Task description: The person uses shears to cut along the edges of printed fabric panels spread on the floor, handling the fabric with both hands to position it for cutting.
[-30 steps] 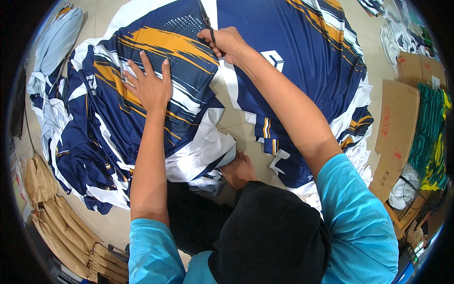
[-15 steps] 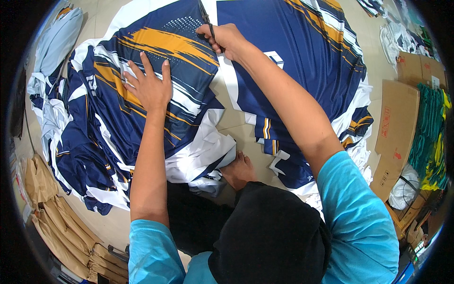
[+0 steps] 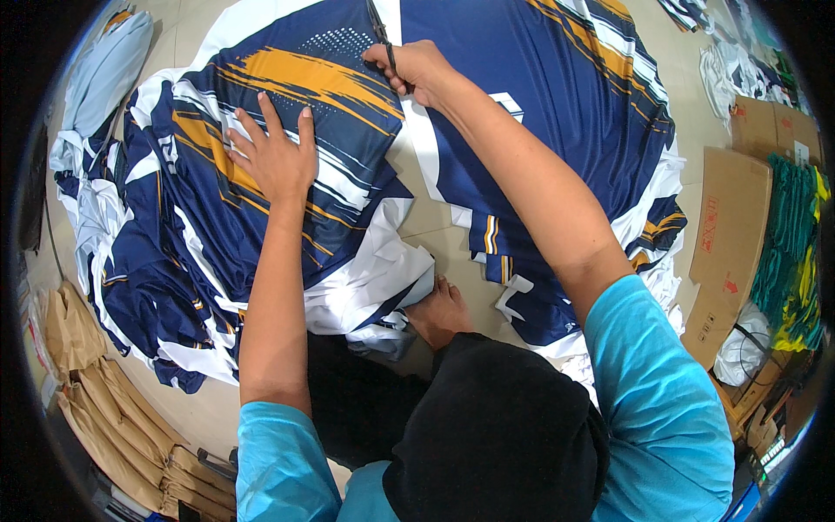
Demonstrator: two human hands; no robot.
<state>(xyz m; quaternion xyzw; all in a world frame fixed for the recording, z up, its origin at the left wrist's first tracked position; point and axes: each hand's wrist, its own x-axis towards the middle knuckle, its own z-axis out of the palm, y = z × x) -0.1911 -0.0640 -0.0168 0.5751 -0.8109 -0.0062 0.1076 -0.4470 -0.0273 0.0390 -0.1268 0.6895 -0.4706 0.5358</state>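
Note:
Printed fabric (image 3: 522,104) in navy, white and mustard is spread over the tiled floor. My left hand (image 3: 277,161) lies flat with fingers spread on its left part, over the mustard and white brush-stroke print. In my right hand (image 3: 420,71) are dark-handled scissors (image 3: 379,33), gripped at the far middle of the cloth. Their blades point away from me, along the line between the left navy piece and the white border strip; the tips are near the top edge. Below that line the cloth parts in a gap that shows the floor.
Bunched navy and white cloth (image 3: 156,287) heaps up on the left, beside a pale blue-grey bundle (image 3: 104,78). Brown paper-like stacks (image 3: 122,418) stand at lower left. Cardboard boxes (image 3: 726,235) and green and yellow cloth (image 3: 787,252) are at right. My bare foot (image 3: 441,313) rests near the fabric.
Almost nothing differs. My right hand and the scissors have shifted very slightly; my left hand stays on the same spot of cloth.

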